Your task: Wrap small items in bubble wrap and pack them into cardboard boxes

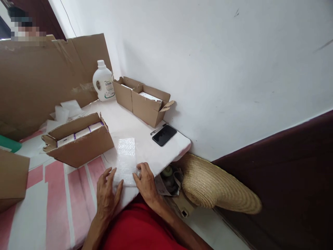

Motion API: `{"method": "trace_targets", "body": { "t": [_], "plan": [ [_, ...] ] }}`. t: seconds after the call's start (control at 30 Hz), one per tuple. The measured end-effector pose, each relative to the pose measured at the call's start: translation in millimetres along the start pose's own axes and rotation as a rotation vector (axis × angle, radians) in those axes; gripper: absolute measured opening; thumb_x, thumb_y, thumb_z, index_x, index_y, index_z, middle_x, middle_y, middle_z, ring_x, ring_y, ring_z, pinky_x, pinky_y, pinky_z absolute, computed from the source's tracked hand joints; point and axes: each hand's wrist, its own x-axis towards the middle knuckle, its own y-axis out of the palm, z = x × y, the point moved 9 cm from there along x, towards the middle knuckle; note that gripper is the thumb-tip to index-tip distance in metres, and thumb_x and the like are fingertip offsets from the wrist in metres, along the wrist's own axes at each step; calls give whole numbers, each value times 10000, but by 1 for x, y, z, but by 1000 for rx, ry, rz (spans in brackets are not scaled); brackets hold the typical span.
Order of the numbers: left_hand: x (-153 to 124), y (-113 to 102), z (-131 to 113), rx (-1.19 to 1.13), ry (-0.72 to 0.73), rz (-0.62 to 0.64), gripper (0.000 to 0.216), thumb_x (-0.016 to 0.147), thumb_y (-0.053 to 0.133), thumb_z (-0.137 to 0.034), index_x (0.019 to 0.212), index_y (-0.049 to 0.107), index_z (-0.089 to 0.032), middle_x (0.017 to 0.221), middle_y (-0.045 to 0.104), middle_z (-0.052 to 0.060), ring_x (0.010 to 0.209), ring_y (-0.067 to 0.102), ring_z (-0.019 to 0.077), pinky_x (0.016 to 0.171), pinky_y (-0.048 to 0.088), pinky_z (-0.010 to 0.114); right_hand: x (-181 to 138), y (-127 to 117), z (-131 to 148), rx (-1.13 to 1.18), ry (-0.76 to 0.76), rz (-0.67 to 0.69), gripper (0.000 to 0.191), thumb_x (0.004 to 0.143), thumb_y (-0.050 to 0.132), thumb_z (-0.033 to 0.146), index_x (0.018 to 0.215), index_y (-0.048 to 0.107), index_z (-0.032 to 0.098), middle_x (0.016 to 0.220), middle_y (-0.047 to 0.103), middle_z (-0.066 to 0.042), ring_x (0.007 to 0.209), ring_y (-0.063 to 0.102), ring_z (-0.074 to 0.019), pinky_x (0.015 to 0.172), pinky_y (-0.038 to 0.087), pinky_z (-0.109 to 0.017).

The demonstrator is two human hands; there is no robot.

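Note:
A clear strip of bubble wrap (126,156) lies flat on the cloth-covered table near its front edge. At its left side is my left hand (106,192), fingers apart, with the thumb near the wrap's lower edge. On the other side my right hand (145,180) has its fingers bent but apart, the tips touching or just beside the wrap's right edge. Neither hand grips it. Left of the wrap stands an open cardboard box (80,146) holding several small white cartons with purple edges (82,133).
Behind, a second open cardboard box (145,104) sits against the wall beside a white jug (103,81). A black phone (164,135) lies near the right edge. White sheets (68,110) and another box (11,180) are at left. A straw hat (218,187) hangs beyond the table.

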Motion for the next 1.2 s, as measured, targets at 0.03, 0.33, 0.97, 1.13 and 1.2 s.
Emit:
{"method": "trace_targets", "body": {
  "t": [0.03, 0.33, 0.97, 1.13, 1.2],
  "plan": [
    [-2, -1, -11, 40, 116, 25, 425, 926, 623, -355, 1327, 577, -222, 1310, 625, 144, 1136, 629, 262, 950, 507, 421, 1, 0, -1, 5, 10, -9, 252, 805, 573, 86, 1019, 529, 212, 1006, 587, -39, 784, 605, -184, 758, 531, -331],
    [-7, 14, -18, 84, 456, 265, 510, 908, 397, -33, 1334, 601, -226, 1237, 713, 83, 1117, 654, 205, 983, 448, 382, 5, -11, 24, -20, -390, 199, 453, 816, 447, 7, 1208, 593, 181, 1246, 613, -131, 1185, 563, -259, 1043, 491, -452],
    [84, 8, 20, -357, -259, 150, 464, 951, 516, -506, 1262, 614, -175, 1082, 714, 108, 985, 681, 243, 906, 549, 424, 27, -1, 3, -75, -63, 246, 159, 974, 506, 185, 857, 609, 216, 752, 664, 2, 689, 607, -170, 655, 380, -258],
    [55, 11, -24, -48, 174, 16, 420, 981, 512, -269, 1398, 540, -228, 1330, 641, 126, 1244, 590, 245, 1059, 455, 415, 38, 5, -5, -186, 3, 209, 167, 975, 517, 185, 849, 622, 213, 734, 698, -19, 664, 637, -182, 617, 350, -264],
    [33, 30, -38, 51, 296, 103, 493, 981, 507, -260, 1472, 474, -255, 1418, 602, 121, 1316, 556, 252, 1087, 431, 409, 38, 6, -7, -226, 3, 203, 170, 978, 515, 191, 857, 631, 217, 723, 701, -20, 650, 638, -179, 612, 361, -260]
  ]
}}
